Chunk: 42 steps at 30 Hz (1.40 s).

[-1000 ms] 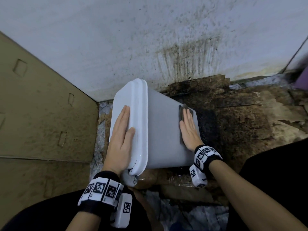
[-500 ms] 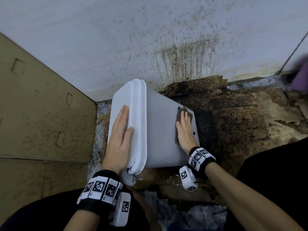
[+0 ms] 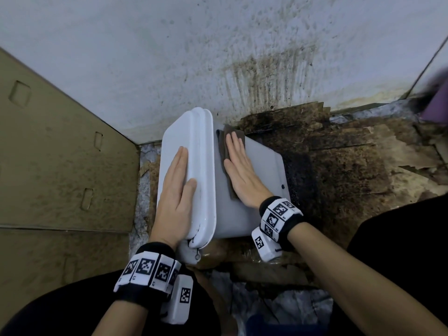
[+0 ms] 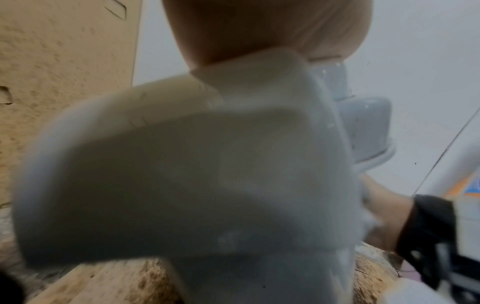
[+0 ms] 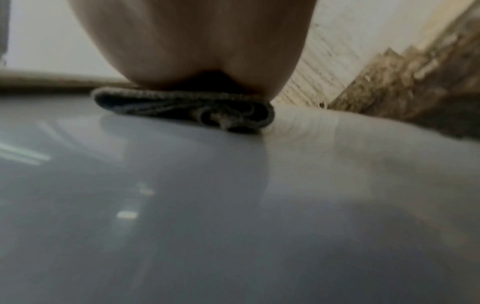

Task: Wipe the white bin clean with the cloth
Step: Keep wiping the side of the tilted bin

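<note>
Both hands lie flat: left hand (image 3: pixel 178 190) on the white bin (image 3: pixel 254 190), right hand (image 3: pixel 238 170) pressing the cloth (image 3: pixel 226 134); stained wall (image 3: pixel 218 57), cardboard (image 3: pixel 60 154) close beside.

We count one white bin (image 3: pixel 249 190), lying on its side, with one lid (image 3: pixel 186 151) on its left end. We count one dark cloth (image 3: pixel 226 141), folded, on the bin's upper wall. We count two hands: one left hand (image 3: pixel 175 197) and one right hand (image 3: pixel 240 170). Each wrist carries one black band set with square markers, so two bands: one on the left wrist (image 3: pixel 148 270) and one on the right wrist (image 3: pixel 278 214). We count two large sheets of brown cardboard at the left: an upper one (image 3: pixel 60 146) and a lower one (image 3: pixel 48 263). We count one stained white wall (image 3: pixel 218 44) behind the bin.
</note>
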Tool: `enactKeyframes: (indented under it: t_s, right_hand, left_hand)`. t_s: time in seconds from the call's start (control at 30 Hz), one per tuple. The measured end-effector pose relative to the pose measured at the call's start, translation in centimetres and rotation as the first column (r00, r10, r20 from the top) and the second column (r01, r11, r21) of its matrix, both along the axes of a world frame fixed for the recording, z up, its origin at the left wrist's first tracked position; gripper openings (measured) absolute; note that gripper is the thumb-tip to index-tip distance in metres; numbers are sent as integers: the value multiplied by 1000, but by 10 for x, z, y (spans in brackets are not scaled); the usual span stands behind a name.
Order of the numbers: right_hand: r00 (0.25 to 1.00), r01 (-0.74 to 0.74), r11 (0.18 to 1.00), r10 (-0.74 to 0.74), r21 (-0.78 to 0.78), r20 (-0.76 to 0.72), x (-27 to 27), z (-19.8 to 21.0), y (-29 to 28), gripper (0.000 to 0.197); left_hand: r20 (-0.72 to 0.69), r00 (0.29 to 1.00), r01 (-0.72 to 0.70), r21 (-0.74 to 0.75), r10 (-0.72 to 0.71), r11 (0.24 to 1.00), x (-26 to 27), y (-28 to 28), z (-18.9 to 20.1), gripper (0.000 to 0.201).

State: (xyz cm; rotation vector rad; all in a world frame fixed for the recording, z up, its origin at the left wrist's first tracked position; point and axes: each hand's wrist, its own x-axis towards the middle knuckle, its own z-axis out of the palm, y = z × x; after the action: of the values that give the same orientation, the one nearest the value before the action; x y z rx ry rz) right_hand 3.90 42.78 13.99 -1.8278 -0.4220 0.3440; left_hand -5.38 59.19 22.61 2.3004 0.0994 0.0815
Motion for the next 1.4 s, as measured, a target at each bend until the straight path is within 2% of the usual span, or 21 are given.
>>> enactKeyframes:
  t_s: [0.2,0.33,0.43,0.57,0.77,0.9,1.23,1.3,1.4]
  right_hand:
    - [996,85,993,-86,-80,-12,16,-32,-19,56]
    - [968,162,970,-191,-180,-162,25,-64,-44,55]
    - [907,201,956,-264,-214,-327,27,-75,-61,57]
    - [870,232,946,-307,-227,-387,30,-77,-65,57]
    - [888,226,955,-284,-193,-362,24,-66,-58,56]
    - [881,298,949,-313,-99,-353,5,-53,-44,56]
    - [935,298,949,-267,108,-234,-55,34,18,60]
    - [944,285,952,-258,115,-205,-66,39,24,58]
    - [968,235,971,-230,41,-103,-74,33,21,56]
  left_hand:
    - [3,1000,-16,-5,16,1000,0,0,0,57]
    - [-1,1000,-26,-28,26,999,-1,0,1,57]
    - [-5,999,-32,-29,32,999,-1,-1,2,57]
    - [-7,1000,-22,-25,22,999,0,-4,3,58]
    - [-8,1000,-27,-27,26,999,-1,-6,4,58]
    - [-1,1000,-27,-18,27,999,-1,-7,4,58]
    - [13,1000,-19,-14,19,1000,1,-7,1,58]
    - [11,1000,-17,-17,17,1000,1,-7,1,58]
    - [5,1000,-8,-15,8,1000,1,-7,-1,57]
